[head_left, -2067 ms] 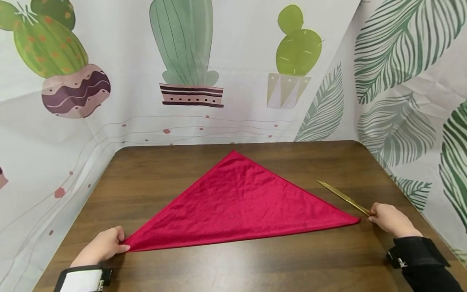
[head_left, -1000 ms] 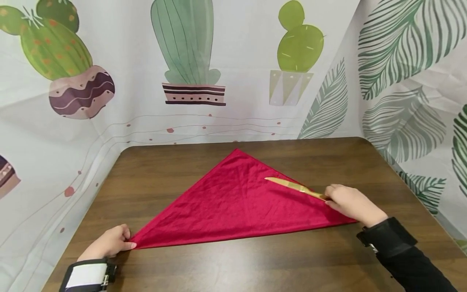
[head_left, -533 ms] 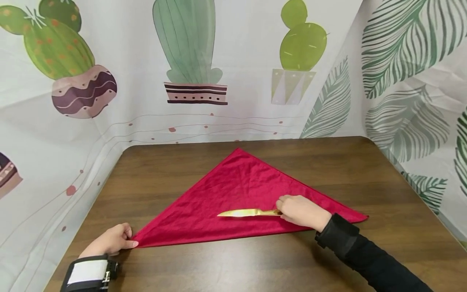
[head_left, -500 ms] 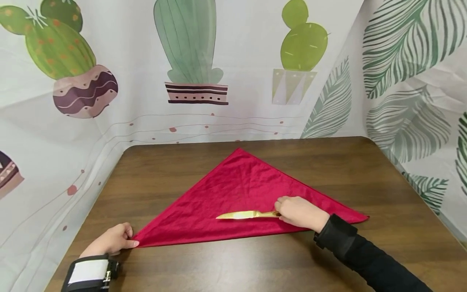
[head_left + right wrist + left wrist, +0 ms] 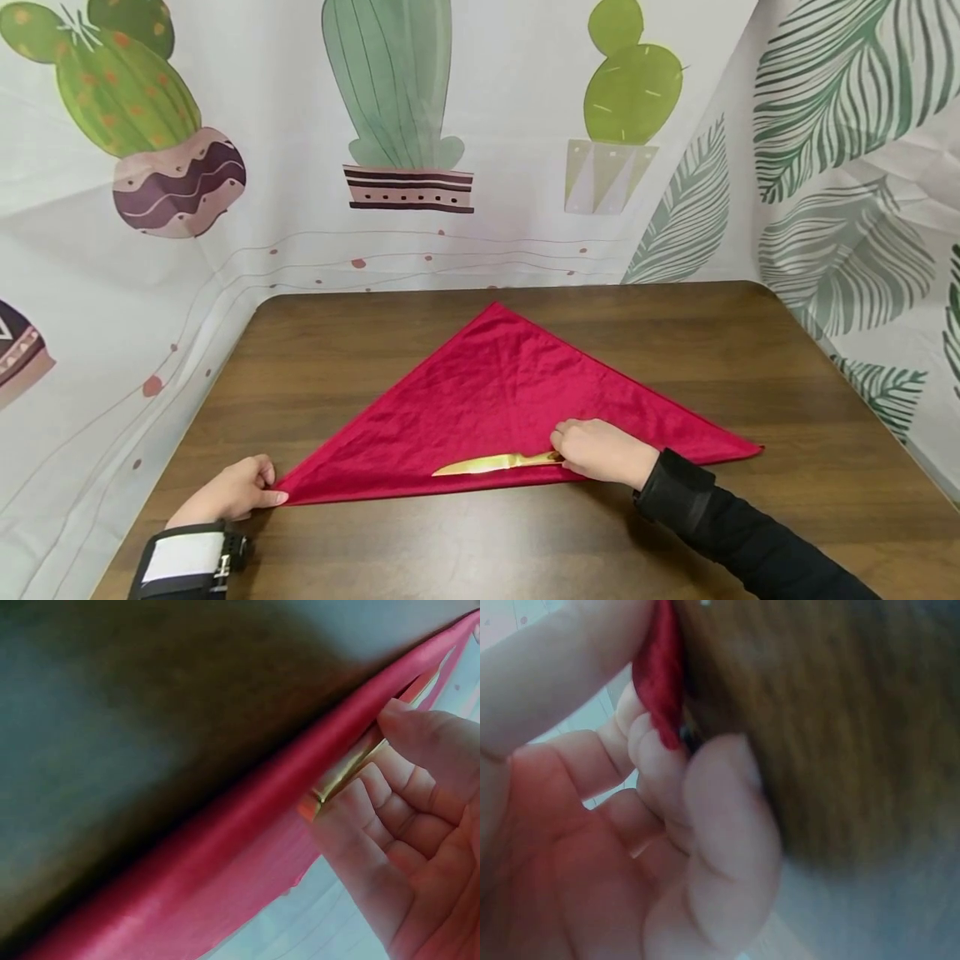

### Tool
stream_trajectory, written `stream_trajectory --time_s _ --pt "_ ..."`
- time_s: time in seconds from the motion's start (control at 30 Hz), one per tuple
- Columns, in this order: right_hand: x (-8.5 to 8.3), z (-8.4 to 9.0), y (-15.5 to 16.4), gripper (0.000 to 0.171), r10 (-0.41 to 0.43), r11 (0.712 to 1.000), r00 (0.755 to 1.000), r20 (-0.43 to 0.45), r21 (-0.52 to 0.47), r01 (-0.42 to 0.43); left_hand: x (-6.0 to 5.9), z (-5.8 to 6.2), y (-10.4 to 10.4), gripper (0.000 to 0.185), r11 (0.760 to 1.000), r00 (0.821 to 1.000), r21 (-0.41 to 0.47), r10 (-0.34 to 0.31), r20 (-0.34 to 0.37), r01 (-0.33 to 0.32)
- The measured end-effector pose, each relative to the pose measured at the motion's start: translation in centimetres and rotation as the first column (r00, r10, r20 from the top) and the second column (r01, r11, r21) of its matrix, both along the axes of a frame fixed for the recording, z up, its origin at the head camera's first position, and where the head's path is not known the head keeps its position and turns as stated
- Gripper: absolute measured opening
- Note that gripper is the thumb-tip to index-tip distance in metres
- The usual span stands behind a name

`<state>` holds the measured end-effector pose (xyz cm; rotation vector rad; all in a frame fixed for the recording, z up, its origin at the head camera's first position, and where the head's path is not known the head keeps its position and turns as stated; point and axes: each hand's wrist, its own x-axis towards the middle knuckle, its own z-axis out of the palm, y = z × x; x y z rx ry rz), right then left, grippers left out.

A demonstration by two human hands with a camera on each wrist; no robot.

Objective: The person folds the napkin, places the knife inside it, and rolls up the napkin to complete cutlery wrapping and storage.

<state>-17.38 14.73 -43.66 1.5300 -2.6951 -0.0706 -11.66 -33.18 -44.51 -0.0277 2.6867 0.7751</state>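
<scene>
From the head view a red cloth lies as a triangle on the bench. The right hand grips a gold knife flat near the front edge. Only the left wrist view shows the left hand pinching the cloth's corner between thumb and fingers.

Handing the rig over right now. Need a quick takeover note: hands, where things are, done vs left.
Left hand pinches the left corner of the red cloth, which lies flat as a triangle on the wooden table.
Right hand grips the handle of the gold knife.
Done: the knife lies on the cloth, along its near long edge, blade pointing left.
Left: probably rolling or folding the cloth round the knife; not yet begun.
</scene>
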Motion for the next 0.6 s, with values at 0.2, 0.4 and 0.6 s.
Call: stream_trajectory --time_s 0.2,0.4,0.6 --pt "0.06 -0.11 0.03 0.017 -0.025 1.000 0.999 0.024 -0.017 0.025 0.10 0.15 -0.03 0.035 1.000 0.999 -0.002 -0.018 -0.026 0.018" --pt "0.02 -0.18 -0.05 0.017 -0.060 0.998 0.997 0.044 -0.017 0.060 0.13 0.19 0.09 0.033 0.999 0.998 -0.029 -0.029 -0.048 0.027" --pt "0.09 -0.24 0.12 0.020 -0.083 0.996 0.993 0.089 -0.037 0.087 0.20 -0.04 0.45 0.029 0.994 0.995 -0.101 -0.059 -0.084 0.050"
